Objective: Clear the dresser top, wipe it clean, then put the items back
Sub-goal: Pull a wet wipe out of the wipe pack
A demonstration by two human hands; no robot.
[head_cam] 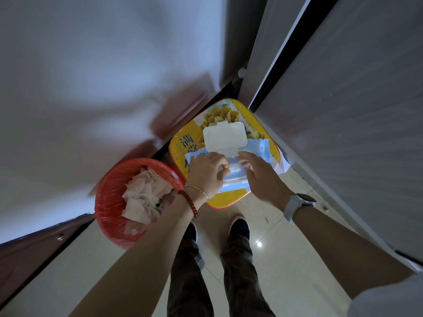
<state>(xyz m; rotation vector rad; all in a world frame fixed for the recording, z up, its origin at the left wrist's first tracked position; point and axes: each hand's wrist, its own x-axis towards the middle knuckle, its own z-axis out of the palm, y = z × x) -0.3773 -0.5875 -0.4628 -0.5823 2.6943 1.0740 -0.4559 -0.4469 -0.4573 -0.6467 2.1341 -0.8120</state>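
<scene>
Head view: we find the left hand (207,171) pinching a wipe (235,168) from the pack (258,148); the right hand (261,173), spread loosely, steadies the pack on the tin (180,147) beneath.

wipes pack (256,152): blue, lid (225,136) flipped open, on yellow tin (180,145)
left hand (207,172): pinching wipe (235,169) at opening
right hand (263,177): steadying pack
red bin (109,202): beside tin, holds crumpled tissues
</scene>
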